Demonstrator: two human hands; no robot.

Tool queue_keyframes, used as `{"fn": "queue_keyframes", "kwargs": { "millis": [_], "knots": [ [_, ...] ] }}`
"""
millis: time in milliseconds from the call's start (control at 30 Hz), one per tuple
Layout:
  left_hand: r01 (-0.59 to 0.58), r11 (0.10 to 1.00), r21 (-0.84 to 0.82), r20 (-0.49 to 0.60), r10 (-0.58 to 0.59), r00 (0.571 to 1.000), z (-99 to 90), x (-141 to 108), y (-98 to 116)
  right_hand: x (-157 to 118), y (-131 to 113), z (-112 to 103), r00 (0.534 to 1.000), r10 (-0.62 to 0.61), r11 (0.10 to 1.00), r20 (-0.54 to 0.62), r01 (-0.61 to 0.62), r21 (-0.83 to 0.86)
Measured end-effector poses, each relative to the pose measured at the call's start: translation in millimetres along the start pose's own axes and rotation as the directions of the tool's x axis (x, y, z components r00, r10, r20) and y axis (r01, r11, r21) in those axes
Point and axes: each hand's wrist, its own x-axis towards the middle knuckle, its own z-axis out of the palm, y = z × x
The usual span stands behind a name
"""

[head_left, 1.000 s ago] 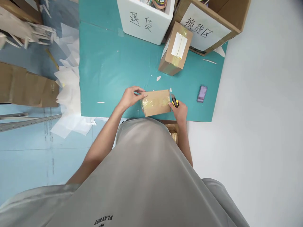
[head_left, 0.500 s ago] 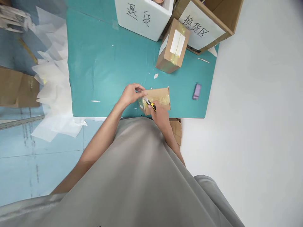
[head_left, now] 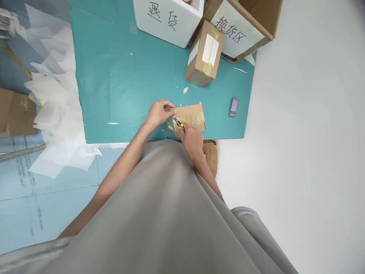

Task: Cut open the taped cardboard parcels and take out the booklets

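Near mid-frame, the small box point(head_left: 189, 110) is held at its left end by the left hand point(head_left: 156, 115); the cutter point(head_left: 180, 124) is gripped in the right hand point(head_left: 193, 141). If deflected by slick tape point(head_left: 196, 120), the left hand could be nicked by the blade point(head_left: 175, 120).

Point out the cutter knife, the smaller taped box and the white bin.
Cutter knife point(head_left: 181, 125): head view, handle.
Smaller taped box point(head_left: 190, 110): head view, top face.
White bin point(head_left: 159, 29): head view, front wall.

- Here's the small carton point(head_left: 191, 112), brown, closed, glossy tape along its top, lying slightly askew at the table's point(head_left: 119, 83) near edge.
- And the black-and-yellow cutter point(head_left: 180, 124), blade out, slanting over the carton's left end!
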Motion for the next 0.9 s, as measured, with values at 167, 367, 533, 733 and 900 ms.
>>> {"fn": "queue_keyframes", "kwargs": {
  "millis": [167,367,533,733,900],
  "knots": [
    [0.008,0.999,0.046,-0.042,-0.006,0.999,2.8,-7,2,-8,-6,1,0.999,0.008,0.998,0.044,-0.005,-0.061],
    [0.012,0.998,0.059,-0.061,-0.008,0.998,1.9,-18,10,-23,0,6,0.995,0.016,0.993,0.101,-0.004,-0.117],
    [0.027,0.997,0.077,-0.081,-0.021,0.997,3.8,-24,10,-29,4,6,0.991,-0.001,0.994,0.137,0.017,-0.113],
    [0.043,0.996,0.080,-0.122,-0.033,0.992,8.5,-25,9,-34,15,13,0.969,-0.035,0.989,0.244,0.069,-0.133],
    [0.050,0.996,0.075,-0.152,-0.038,0.988,14.1,-29,16,-48,37,8,0.974,-0.057,0.993,0.220,0.078,-0.090]
  ]
}}
